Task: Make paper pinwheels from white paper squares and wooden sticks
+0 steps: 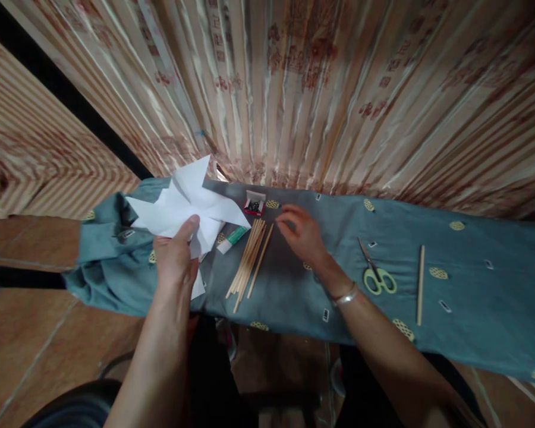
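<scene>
At the left, the left hand [176, 249] was holding a white paper pinwheel [185, 205], with the thumb pressed on top near its middle. The pinwheel lay over the fingers, spreading forward beyond the hand, with its points opening to both sides. More white paper [198, 287] showed on the cloth [494, 321] beside the wrist. Next to the right was a white and green packet [232, 239], whose print was too small for reading. Then came a bundle of wooden sticks [245, 261], with 1 loose stick [260, 261] just beside it, and behind them a small red box [255, 197], lid open, dark small pieces inside.

The right hand [304, 232] was near this box, its fingers bent and the fingertips narrow together; I cannot tell if they held something small. Farther right lay scissors [374, 269] with green handles, then 1 thicker stick [421, 285]. The cloth carried yellow pineapples and little white labels with dark letters, not readable. The curtain [330, 148] had reddish square marks, also not readable.
</scene>
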Demonstrator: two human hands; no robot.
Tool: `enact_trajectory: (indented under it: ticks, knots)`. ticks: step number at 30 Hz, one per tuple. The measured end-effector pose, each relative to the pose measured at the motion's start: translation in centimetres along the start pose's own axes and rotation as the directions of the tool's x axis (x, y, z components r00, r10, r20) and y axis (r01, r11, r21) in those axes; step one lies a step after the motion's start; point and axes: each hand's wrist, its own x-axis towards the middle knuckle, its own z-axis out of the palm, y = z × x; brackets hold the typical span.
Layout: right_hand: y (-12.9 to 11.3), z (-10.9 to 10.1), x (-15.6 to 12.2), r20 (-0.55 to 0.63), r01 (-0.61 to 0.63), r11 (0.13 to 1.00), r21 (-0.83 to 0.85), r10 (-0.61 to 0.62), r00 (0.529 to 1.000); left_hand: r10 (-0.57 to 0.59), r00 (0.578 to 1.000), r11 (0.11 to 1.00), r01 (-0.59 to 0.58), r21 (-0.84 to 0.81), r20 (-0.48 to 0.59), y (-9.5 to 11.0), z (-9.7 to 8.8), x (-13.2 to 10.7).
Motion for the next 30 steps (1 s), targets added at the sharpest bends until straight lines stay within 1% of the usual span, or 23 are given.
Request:
enact_trajectory:
  ticks: [2, 4, 6, 8, 12, 15, 19, 26, 30]
  knots:
    - [-0.4, 1.7, 3.0, 0.064, 0.070, 0.990, -0.120, -0.063, 0.996, 0.001, 1.000, 1.000, -0.001, -0.022, -0.001, 0.1, -0.4, 0.1]
    - [-0.6, 3.1, 5.2, 0.143, 0.127, 0.972, -0.200, -0.099, 0.985, -0.005, 1.000, 0.999, 0.005, -0.044, 0.010, 0.1, -0.6, 0.1]
    - [-0.7, 4.2, 6.6, 0.218, 0.166, 0.953, -0.253, -0.111, 0.970, -0.020, 1.000, 0.998, 0.021, -0.053, 0.015, 0.1, -0.6, 0.0]
    - [-0.8, 4.8, 7.5, 0.284, 0.194, 0.938, -0.287, -0.110, 0.952, -0.043, 0.999, 0.998, 0.043, -0.048, 0.007, 0.1, -0.5, -0.1]
    - [-0.9, 5.1, 8.1, 0.379, 0.203, 0.921, -0.332, -0.067, 0.923, -0.069, 0.998, 0.997, 0.070, -0.042, 0.007, 0.1, -0.3, -0.4]
    - [-1.0, 5.0, 8.4, 0.409, 0.194, 0.914, -0.357, -0.034, 0.912, -0.073, 0.997, 0.996, 0.074, -0.046, 0.017, 0.1, -0.2, -0.5]
    - [-1.0, 4.9, 8.7, 0.443, 0.212, 0.903, -0.374, -0.026, 0.896, -0.079, 0.997, 0.996, 0.080, -0.040, 0.027, -0.1, -0.1, -0.7]
    - [-0.9, 5.1, 8.9, 0.468, 0.259, 0.892, -0.370, -0.061, 0.881, -0.100, 0.994, 0.994, 0.102, -0.042, 0.053, -0.4, 0.0, -0.9]
    - [-0.5, 5.3, 8.9, 0.457, 0.262, 0.894, -0.365, -0.073, 0.886, -0.108, 0.993, 0.993, 0.110, -0.045, 0.054, -0.4, 0.3, -1.1]
